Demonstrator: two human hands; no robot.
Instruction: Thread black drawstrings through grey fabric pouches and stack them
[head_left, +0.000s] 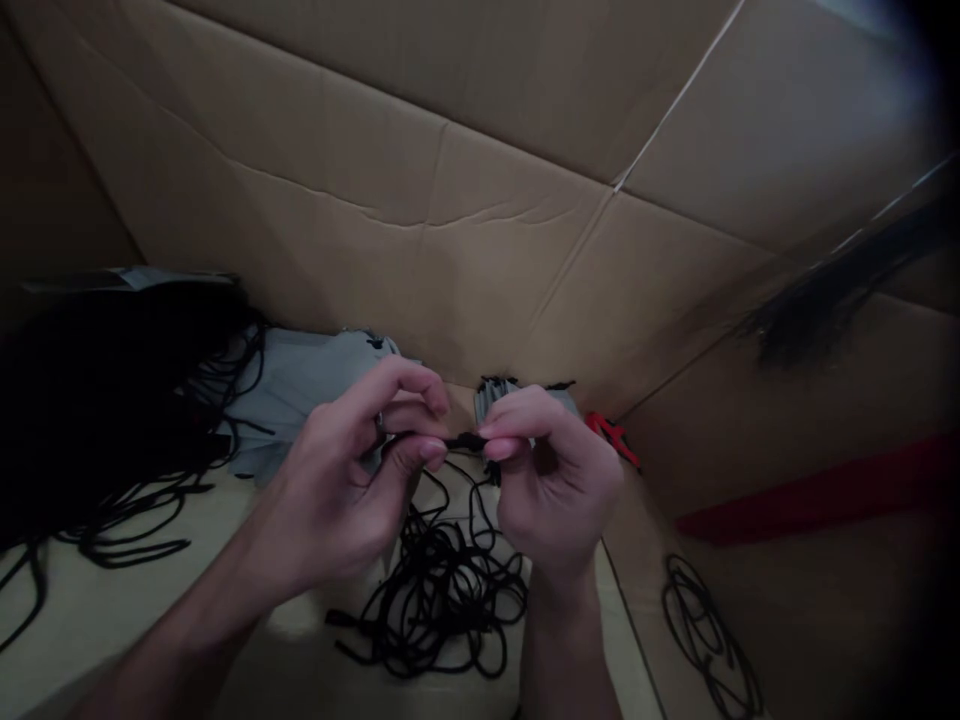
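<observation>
Thumb and fingers of my left hand (pixel 367 470) pinch one side of a black cord (pixel 466 441). My right hand (pixel 551 465) pinches the other side, a short way apart, and a thick, knot-like lump shows between the two. A ring sits on a finger of my left hand. Below my hands lies a tangled pile of black cords (pixel 442 600) on the pale table (pixel 285 620). Behind my right hand stands a bundle of grey pieces (pixel 491 395) with black ends, partly hidden by the fingers.
A big heap of black cords (pixel 97 400) fills the left side, beside folded grey fabric (pixel 289 375). Cardboard walls (pixel 360 180) rise behind and to the right. A red object (pixel 611 438) lies at the right back corner. More black cord (pixel 705 640) lies at lower right.
</observation>
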